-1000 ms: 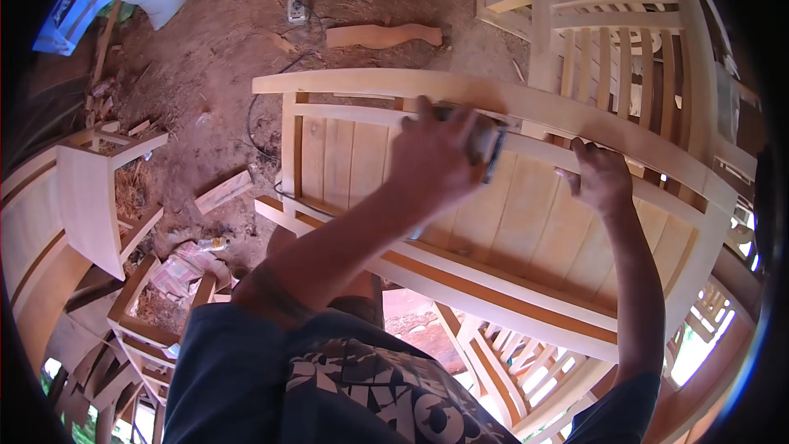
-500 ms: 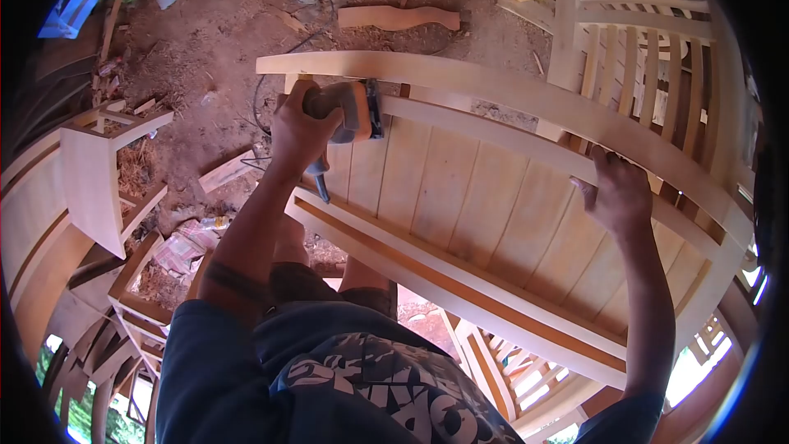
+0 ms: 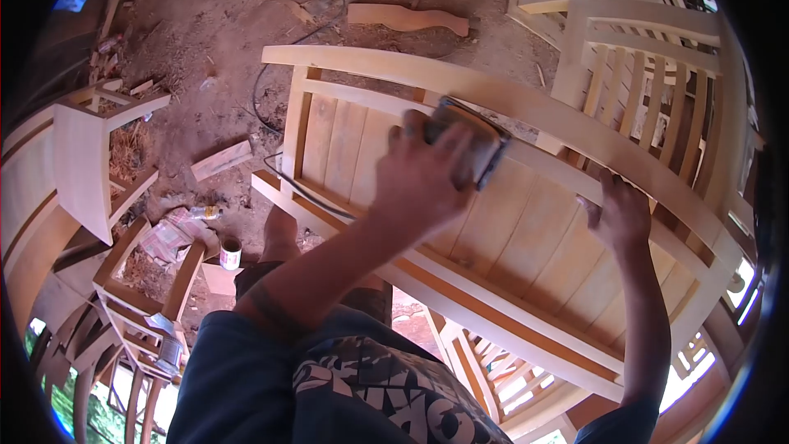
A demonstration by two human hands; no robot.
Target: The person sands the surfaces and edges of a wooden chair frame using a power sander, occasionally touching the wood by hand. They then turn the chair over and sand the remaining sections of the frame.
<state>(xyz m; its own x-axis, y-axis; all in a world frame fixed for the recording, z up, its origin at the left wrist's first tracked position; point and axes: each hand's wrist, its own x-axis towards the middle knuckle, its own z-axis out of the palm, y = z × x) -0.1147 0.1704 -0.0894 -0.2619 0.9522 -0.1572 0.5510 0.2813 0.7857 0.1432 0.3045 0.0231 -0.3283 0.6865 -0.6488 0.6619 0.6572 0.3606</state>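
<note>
L hand (image 3: 423, 171) wrapped round sander (image 3: 478, 141) over wood frame's (image 3: 370, 61) inner rail (image 3: 549, 166), R hand (image 3: 622, 212) part-closed, gripping same rail

The person wears a dark blue T-shirt (image 3: 242, 382) with short sleeves that end above the elbows. Its front carries a print (image 3: 394, 386) of large, pale block letters, bent by the folds and too distorted to read in full. A dark band (image 3: 269, 306) circles the left forearm near the elbow; whether it is worn or marked on the skin cannot be told. The shorts (image 3: 371, 300) are dark.
</note>
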